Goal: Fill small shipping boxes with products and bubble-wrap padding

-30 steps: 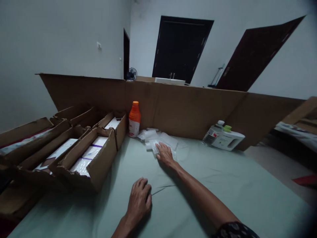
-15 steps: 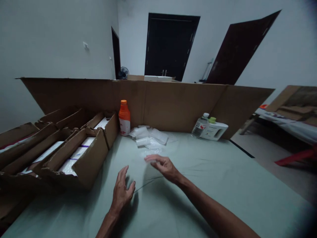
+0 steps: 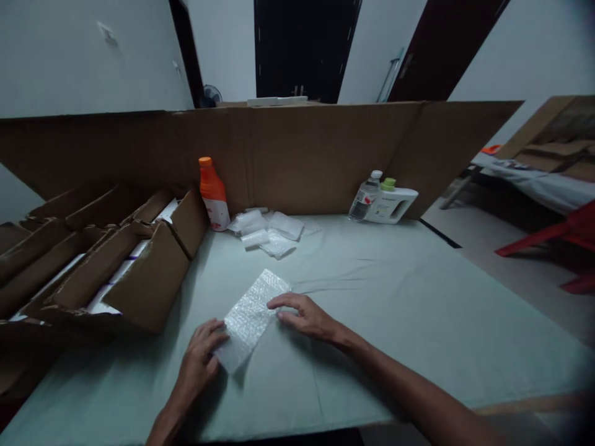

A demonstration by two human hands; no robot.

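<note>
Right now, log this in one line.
left hand: touching bubble wrap, left edge; right hand: at its right edge; plastic pile: beyond

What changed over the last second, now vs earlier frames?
Right hand has drawn back from the wrap pile, bringing one bubble-wrap sheet nearer the person. Left hand now touches its near end. Orange bottle, clear bottle and cardboard boxes stayed put.

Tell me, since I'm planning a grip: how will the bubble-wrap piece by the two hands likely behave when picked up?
The bubble-wrap piece is probably very light for its size, being thin, translucent plastic. Held at one end it would likely sag, as it is long and thin. Its shiny surface may be a little slippery, though the bumpy texture could help grip.
</note>
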